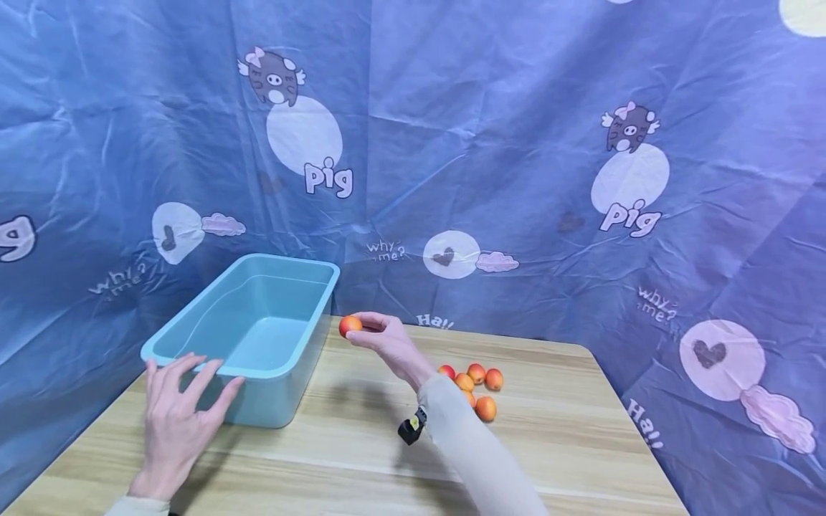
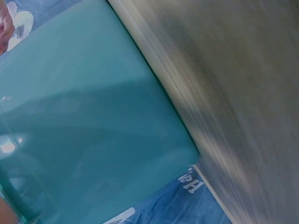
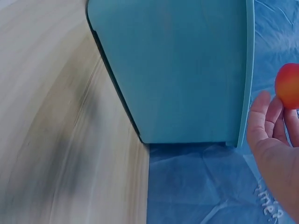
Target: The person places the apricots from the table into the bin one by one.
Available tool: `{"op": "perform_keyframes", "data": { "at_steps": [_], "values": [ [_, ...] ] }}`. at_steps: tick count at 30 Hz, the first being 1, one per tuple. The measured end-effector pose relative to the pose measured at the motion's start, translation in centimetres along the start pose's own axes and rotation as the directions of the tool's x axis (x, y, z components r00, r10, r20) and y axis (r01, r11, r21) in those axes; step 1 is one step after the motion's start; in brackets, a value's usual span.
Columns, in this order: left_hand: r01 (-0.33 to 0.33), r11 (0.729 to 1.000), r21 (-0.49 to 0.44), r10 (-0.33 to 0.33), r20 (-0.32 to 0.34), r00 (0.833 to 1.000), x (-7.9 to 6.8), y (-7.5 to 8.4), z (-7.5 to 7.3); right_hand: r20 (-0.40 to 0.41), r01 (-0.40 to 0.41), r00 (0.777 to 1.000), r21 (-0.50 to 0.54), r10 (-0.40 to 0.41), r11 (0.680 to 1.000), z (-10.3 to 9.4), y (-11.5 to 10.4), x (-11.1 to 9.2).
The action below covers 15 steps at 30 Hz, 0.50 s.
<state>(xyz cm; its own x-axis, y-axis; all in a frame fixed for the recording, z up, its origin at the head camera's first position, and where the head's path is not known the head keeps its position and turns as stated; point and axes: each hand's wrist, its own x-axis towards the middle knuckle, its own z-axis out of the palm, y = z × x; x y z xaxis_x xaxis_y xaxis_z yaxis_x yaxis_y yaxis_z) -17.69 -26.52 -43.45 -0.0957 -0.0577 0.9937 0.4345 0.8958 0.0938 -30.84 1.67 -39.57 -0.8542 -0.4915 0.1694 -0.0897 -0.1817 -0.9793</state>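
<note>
My right hand (image 1: 393, 347) pinches an orange-red apricot (image 1: 350, 326) between thumb and fingertips, just right of the light-blue plastic bin (image 1: 303, 380). The right wrist view shows that apricot (image 3: 288, 86) at the right edge, beyond the bin's rim (image 3: 249, 70). My left hand (image 1: 177, 416) is at the bin's near rim, fingers spread and loosely bent, fingertips at the edge. In the left wrist view the bin's wall (image 2: 93, 130) fills most of the left side, and only a sliver of left finger shows. The visible bin floor (image 1: 271, 344) is bare.
Several more apricots (image 1: 486, 408) lie clustered on the wooden table (image 1: 568, 430), partly behind my right forearm. A blue patterned cloth (image 1: 516, 179) hangs behind the table and along both sides. A small black device (image 1: 411, 428) is strapped to my right wrist.
</note>
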Motion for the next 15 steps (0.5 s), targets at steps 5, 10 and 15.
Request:
{"op": "perform_keyframes", "data": {
  "at_steps": [5,10,15],
  "values": [
    [0.002,1.000,0.006,-0.002,0.008,1.000,-0.1,-0.1,-0.2,0.029,-0.011,1.000,0.002,0.011,1.000,1.8,-0.4,0.8],
    [0.001,1.000,0.003,-0.001,-0.003,1.000,-0.1,-0.1,-0.2,0.061,0.001,0.998,0.023,-0.002,1.000,3.5,-1.1,1.6],
    [-0.007,1.000,-0.003,0.007,-0.022,1.000,-0.1,0.1,0.0,0.042,0.003,0.999,0.022,-0.004,1.000,4.6,-1.5,2.4]
  ]
}}
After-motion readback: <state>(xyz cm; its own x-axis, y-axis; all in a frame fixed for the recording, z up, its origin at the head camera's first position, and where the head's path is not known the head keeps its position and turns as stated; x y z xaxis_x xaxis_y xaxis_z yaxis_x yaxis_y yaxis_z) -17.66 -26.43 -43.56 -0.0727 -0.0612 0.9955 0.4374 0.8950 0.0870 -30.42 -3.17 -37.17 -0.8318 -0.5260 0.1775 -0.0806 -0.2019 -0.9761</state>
